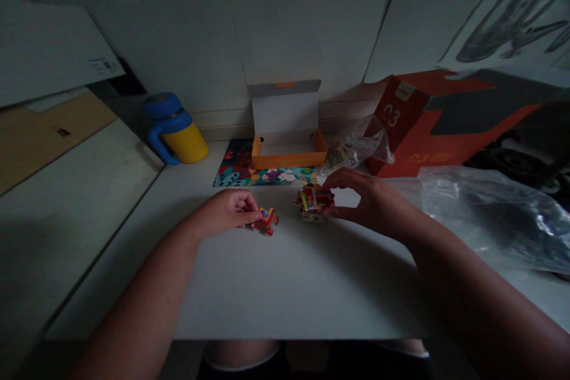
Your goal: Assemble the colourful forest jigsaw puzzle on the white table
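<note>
My left hand (229, 209) is closed in a pinch on a small red and orange jigsaw piece (266, 221), held just above the white table (285, 285). My right hand (366, 199) curls its fingers around a small stack of colourful jigsaw pieces (312, 202) that rests on the table. The two hands are a short gap apart near the table's middle.
An open orange and white box (287, 130) stands on a colourful picture sheet (240, 171) at the back. A blue and yellow jug (176, 129) is at back left. A large orange carton (427, 122) and clear plastic bags (494, 217) lie to the right.
</note>
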{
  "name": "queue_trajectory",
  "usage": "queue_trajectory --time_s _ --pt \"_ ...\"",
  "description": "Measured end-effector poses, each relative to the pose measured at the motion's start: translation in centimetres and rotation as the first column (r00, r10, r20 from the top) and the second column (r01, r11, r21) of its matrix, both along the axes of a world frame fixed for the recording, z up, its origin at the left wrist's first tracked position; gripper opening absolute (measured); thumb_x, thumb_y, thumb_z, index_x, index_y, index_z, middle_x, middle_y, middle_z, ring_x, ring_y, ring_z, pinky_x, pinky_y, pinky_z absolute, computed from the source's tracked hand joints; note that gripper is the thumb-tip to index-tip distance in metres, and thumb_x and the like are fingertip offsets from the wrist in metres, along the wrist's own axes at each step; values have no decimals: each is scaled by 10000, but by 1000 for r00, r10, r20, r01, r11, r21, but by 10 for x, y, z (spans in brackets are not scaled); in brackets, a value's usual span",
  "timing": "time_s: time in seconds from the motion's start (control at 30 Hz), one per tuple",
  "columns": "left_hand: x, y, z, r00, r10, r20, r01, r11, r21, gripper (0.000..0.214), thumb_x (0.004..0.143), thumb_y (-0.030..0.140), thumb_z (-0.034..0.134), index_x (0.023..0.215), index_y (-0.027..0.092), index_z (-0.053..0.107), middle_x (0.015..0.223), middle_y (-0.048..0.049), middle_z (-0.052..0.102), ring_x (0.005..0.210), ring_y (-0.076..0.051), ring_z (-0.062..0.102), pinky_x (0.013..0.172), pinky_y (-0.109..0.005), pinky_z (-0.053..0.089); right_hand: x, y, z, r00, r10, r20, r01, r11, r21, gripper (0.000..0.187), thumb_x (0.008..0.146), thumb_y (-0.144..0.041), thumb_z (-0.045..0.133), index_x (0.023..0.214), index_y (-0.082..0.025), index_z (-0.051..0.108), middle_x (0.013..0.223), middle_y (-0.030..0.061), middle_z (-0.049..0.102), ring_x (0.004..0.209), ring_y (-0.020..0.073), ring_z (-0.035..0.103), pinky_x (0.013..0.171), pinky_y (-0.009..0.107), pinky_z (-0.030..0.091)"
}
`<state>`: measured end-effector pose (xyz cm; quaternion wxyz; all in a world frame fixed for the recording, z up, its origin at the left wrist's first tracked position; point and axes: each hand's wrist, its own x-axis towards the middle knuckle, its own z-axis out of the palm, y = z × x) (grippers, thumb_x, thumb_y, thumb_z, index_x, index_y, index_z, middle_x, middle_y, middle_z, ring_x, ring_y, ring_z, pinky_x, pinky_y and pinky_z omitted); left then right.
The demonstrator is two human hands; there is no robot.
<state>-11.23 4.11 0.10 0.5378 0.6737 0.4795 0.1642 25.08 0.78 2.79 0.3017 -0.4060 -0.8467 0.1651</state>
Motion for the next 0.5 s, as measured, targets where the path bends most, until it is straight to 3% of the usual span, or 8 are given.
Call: queue_trajectory --time_s 0.13,0.27,0.4,0.5 --pt "-2 -2 -2 998 -59 -29 58 998 -27 366 806 438 824 941 197 584 802 10 715 685 -134 649 576 -228 432 1 -1 2 998 11 -60 -3 992 130 312 898 -402 849 1115 -230 704 1118 85 732 998 232 702 884 389 585" --pt "-4 -4 0 990 -137 -44 134 989 -54 475 812 366 828 1188 204 586 850 7 751 713 -147 672 589 -231 448 -8 -14 8 993 53 -109 -27 973 230 322 868 -367 885 1096 -231 703 1073 76 704 926 203 682 786 335 582" --pt "-2 -12 11 947 -318 -42 312 944 -103 389 850 294 802 1205 179 694 1036 -67 808 913 -200 748 719 -268 526 -30 -36 7 967 232 -104 -215 964 154 311 897 -350 860 1151 -247 711 1144 87 697 1087 223 688 887 340 595" --pt "2 -20 22 910 -408 -67 393 904 -165 289 887 232 742 1166 161 747 1087 -74 811 949 -213 756 792 -290 547 -48 -49 -3 943 320 -96 -318 947 34 293 949 -342 805 1203 -243 699 1174 90 690 1089 211 697 905 337 602"
